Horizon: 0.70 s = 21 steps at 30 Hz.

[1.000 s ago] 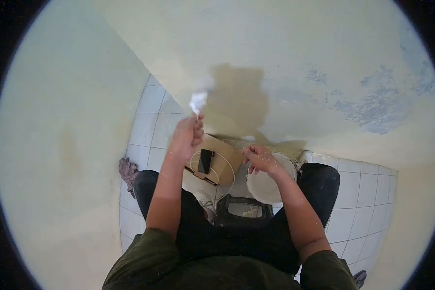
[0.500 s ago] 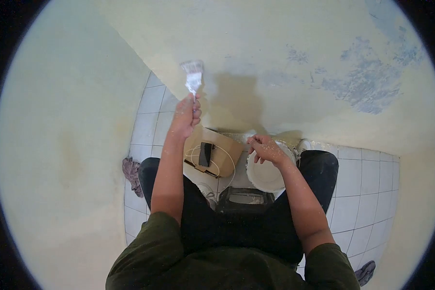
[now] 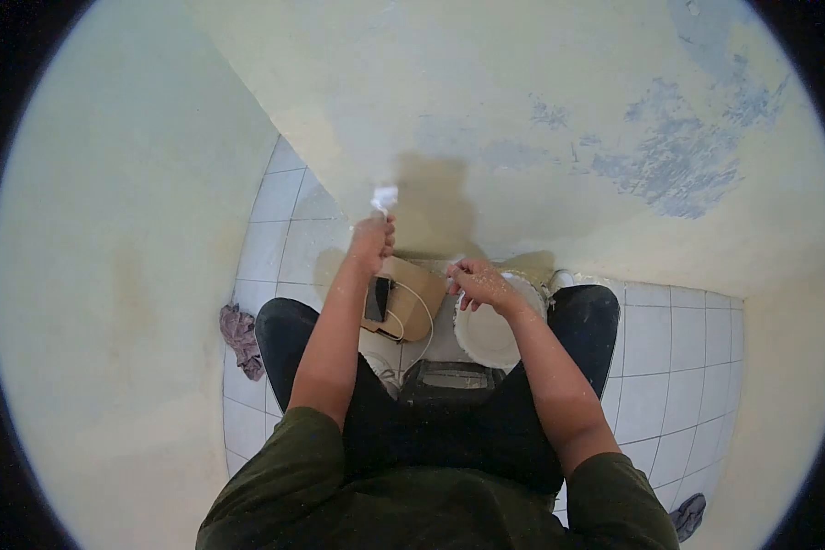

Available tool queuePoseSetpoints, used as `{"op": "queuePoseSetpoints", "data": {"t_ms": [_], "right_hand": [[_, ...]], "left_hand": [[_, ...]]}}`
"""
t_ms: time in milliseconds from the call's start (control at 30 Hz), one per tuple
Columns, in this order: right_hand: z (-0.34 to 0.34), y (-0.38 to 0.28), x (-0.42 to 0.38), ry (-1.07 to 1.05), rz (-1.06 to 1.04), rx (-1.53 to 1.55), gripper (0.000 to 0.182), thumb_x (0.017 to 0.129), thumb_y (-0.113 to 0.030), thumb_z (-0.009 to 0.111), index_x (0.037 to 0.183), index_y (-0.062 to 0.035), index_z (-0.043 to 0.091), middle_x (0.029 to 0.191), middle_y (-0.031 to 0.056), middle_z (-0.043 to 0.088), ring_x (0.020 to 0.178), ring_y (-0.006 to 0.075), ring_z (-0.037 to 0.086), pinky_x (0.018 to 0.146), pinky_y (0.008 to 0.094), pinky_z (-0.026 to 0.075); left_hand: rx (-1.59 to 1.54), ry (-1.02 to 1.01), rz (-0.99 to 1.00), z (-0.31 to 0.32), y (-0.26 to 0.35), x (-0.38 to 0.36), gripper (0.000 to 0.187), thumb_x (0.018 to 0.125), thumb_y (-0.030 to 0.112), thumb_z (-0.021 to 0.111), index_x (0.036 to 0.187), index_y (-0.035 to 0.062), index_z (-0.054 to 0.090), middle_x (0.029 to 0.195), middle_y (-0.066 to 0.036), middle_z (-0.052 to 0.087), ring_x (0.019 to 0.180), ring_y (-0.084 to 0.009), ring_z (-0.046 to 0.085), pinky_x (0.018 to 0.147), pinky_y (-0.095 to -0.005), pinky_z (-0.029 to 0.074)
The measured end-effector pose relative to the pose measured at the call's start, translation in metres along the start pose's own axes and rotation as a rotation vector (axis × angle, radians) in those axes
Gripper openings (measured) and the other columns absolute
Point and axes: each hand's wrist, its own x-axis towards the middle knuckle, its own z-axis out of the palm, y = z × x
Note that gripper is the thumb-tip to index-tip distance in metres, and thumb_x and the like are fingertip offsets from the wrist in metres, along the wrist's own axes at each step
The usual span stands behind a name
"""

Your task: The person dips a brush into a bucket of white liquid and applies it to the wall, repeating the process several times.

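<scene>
My left hand is closed around the handle of a paintbrush, its white-coated head pointing up and away from me. The brush is close to the wall, low down near the corner, and looks smeared by motion. Over the far left rim of a white bucket hangs my right hand, with thumb and forefinger pinched and the other fingers curled. I cannot tell what, if anything, sits in that pinch. Pale specks dot my right hand and forearm.
A cardboard box with a black object and a white cord on it stands left of the bucket. Between my legs is a black object with a handle-like opening. Crumpled cloths lie on the tiles. Blue patches mark the wall.
My left hand has come down and toward me with the paintbrush, slightly to the right. The right hand keeps its pose by the bucket; the whole view has shifted a little.
</scene>
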Motion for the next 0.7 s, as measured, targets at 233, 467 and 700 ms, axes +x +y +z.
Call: {"op": "queuePoseSetpoints", "data": {"t_ms": [233,467,700], "right_hand": [[0.003,-0.002,0.002,0.0,-0.013,-0.011,0.036,0.098,-0.036,0.052,0.109,-0.0035,0.061,0.083,0.0061,0.067,0.054,0.0138,0.063,0.046,0.0276,0.049],[0.002,-0.006,-0.004,0.007,-0.03,-0.012,0.039,0.098,-0.038,0.053,0.109,-0.0022,0.061,0.084,0.0071,0.068,0.054,0.0132,0.063,0.048,0.0279,0.049],[0.0,0.003,-0.004,0.061,-0.028,-0.019,0.042,0.098,-0.037,0.051,0.107,0.0028,0.063,0.082,0.0105,0.068,0.054,0.0161,0.064,0.047,0.0311,0.052]], "left_hand": [[-0.074,-0.021,0.487,0.025,0.169,-0.119,0.026,0.103,0.032,0.047,0.106,0.0072,0.053,0.071,0.005,0.042,0.052,-0.0046,0.034,0.04,-0.02,0.024],[-0.131,-0.093,0.512,0.03,0.167,-0.125,0.025,0.103,0.032,0.048,0.109,0.0089,0.054,0.072,0.007,0.04,0.054,-0.0015,0.032,0.039,-0.0177,0.022],[-0.076,-0.03,0.09,-0.005,0.011,-0.005,0.022,0.103,0.034,0.048,0.098,0.0142,0.055,0.07,0.005,0.046,0.053,-0.0057,0.039,0.039,-0.0205,0.027]]}}
